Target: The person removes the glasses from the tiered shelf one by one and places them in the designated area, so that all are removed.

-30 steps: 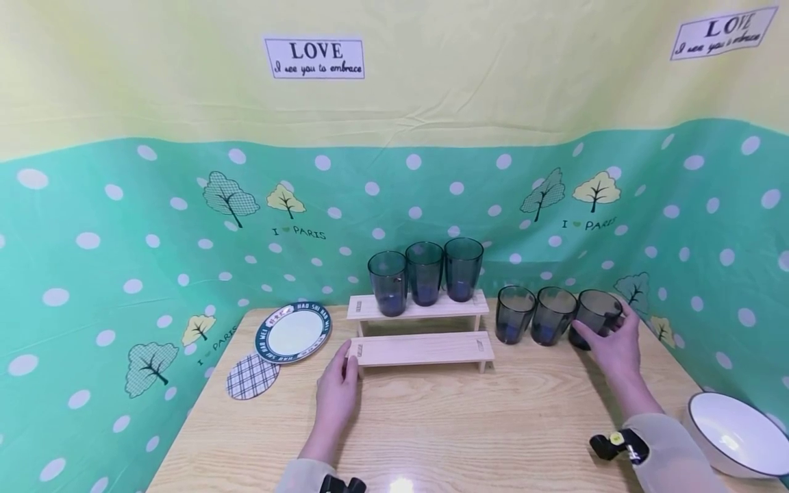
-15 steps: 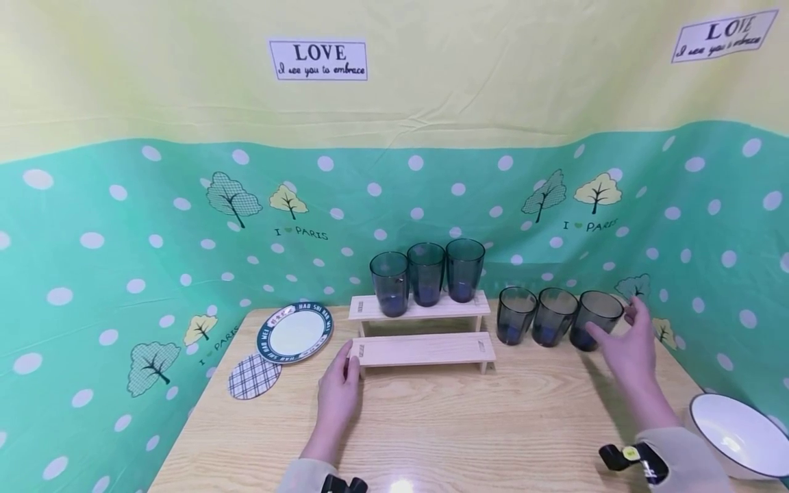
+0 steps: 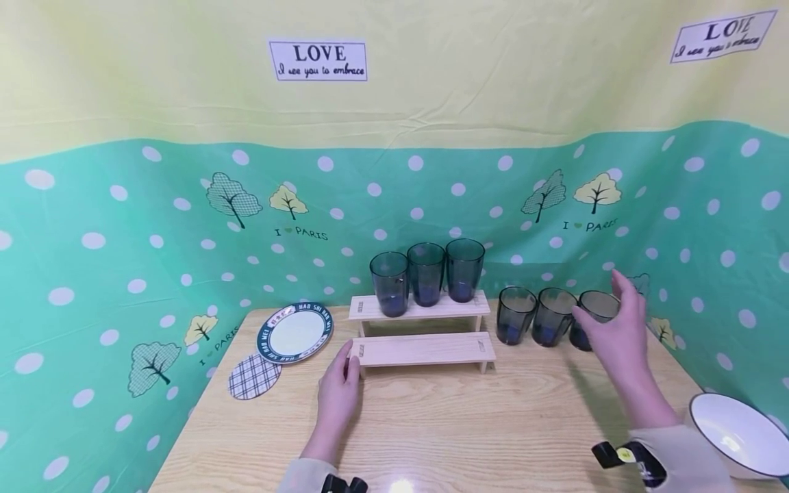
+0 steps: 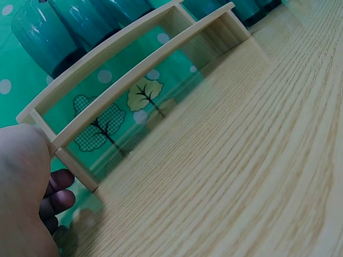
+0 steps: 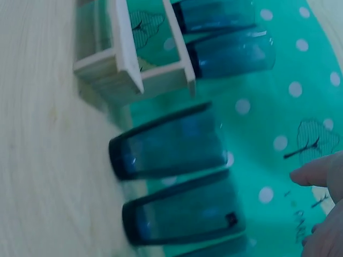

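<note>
My left hand (image 3: 339,387) holds the left end of the lower step of the pale wooden rack (image 3: 425,349); in the left wrist view its fingers (image 4: 59,201) curl beside the rack's leg. On the upper step stand three dark, see-through glass cups (image 3: 425,274), upright. Three more stand in a row on the table, right of the rack: a left cup (image 3: 515,315), a middle cup (image 3: 553,316) and a right cup (image 3: 579,337). In front of the right cup, partly covering it, my right hand (image 3: 619,335) is raised with thumb and fingers spread, holding nothing.
A blue-rimmed white plate (image 3: 296,333) overlaps a checked round coaster (image 3: 253,376) on the left. At the right edge sits a white bowl (image 3: 740,435) with a dark rim, close to my right sleeve. Patterned cloth (image 3: 308,185) hangs behind and along both sides.
A second ago my right hand gripped the right cup. It has let go, drawn off to the right, then moved back left and up before the cup. My left hand stays put.
</note>
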Tool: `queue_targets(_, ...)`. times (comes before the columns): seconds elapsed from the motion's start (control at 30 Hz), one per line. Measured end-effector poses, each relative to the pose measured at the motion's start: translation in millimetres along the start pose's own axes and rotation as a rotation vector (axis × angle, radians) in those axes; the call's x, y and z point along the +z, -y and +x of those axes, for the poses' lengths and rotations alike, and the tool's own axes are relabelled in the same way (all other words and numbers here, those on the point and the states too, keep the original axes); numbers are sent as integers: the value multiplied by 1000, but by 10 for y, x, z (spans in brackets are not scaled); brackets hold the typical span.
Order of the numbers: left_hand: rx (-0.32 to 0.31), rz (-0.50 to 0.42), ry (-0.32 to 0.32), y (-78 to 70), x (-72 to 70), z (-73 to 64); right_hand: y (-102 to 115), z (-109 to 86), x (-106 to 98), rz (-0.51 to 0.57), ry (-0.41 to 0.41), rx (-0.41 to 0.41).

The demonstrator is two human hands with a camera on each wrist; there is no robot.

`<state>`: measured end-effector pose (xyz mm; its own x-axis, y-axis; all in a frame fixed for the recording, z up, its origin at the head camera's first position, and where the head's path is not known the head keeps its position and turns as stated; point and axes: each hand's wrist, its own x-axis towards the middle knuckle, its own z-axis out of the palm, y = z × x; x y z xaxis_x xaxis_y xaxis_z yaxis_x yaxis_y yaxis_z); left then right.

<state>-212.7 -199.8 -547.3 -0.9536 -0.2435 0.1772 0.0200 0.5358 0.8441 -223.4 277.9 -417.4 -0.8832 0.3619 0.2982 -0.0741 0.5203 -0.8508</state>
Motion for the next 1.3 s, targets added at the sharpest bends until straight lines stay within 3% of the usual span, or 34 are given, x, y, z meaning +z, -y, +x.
queue_targets(0.37,6,-1,11,-9,-5,-5,377,-28,245,61,50,-109)
queue_targets(0.87,-4,11,6,13,0,-3,719,37,705,129,169,-231)
queue_targets(1.3,20,15,-22,34,25,2,1021,96,1049,221,298,-194)
